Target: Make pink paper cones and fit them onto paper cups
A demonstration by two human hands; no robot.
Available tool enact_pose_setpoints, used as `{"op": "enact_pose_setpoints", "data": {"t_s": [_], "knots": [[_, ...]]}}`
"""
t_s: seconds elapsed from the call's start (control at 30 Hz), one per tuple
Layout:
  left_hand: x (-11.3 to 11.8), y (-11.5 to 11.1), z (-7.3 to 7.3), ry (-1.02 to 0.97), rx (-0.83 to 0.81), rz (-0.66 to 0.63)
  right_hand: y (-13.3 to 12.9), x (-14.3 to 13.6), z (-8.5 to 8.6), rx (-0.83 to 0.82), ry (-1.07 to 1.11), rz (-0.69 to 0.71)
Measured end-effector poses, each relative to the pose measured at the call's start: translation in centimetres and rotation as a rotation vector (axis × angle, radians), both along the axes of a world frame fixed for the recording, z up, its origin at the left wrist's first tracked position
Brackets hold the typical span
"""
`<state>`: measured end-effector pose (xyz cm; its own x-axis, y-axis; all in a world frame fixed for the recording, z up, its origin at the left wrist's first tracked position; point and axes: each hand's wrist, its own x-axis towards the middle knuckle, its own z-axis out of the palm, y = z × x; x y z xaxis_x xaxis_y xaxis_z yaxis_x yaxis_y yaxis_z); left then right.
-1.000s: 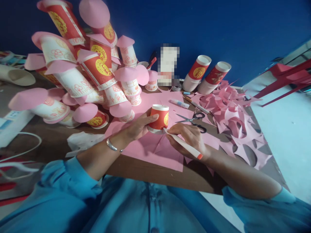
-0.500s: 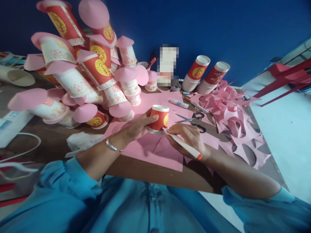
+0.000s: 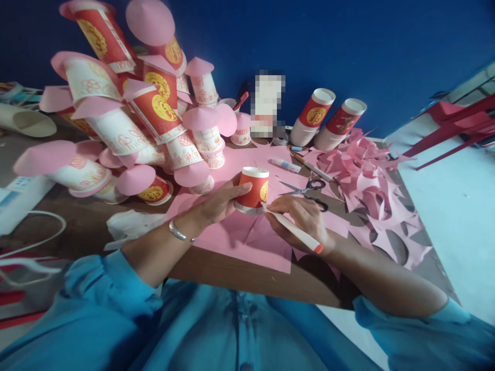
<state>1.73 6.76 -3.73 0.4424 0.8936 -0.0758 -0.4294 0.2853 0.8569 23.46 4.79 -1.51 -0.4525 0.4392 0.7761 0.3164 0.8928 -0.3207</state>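
My left hand [image 3: 226, 200] is closed round a red and white paper cup [image 3: 251, 190] with a gold emblem, its thumb across the front. The cup is held above a pink paper sheet [image 3: 266, 252]. In my right hand [image 3: 299, 214] is a white marker pen [image 3: 296, 233] with a red end, gripped between the fingers. Its tip is at the cup's lower right edge; whether it touches I cannot tell. Open scissors [image 3: 303, 190] with black handles lie just beyond my right hand, and a glue stick [image 3: 285, 165] rests behind them.
Many paper cups with pink cone roofs [image 3: 150, 23] are piled at the left. Two stacks of cups [image 3: 313, 118] stand at the back against the blue wall. Cut pink paper scraps [image 3: 359, 165] cover the right side. A red stool [image 3: 452, 121] is beyond the table's right edge.
The marker's tip has shifted very slightly to the right along the cup's lower edge, with my right hand. My left hand and the cup look unchanged.
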Motion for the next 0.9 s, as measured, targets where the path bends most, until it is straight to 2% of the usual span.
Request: {"op": "enact_pose_setpoints", "data": {"t_s": [0.9], "knots": [[-0.12, 0.11, -0.36, -0.022, -0.021, 0.021, 0.01, 0.18, -0.12, 0.011, -0.025, -0.033]]}}
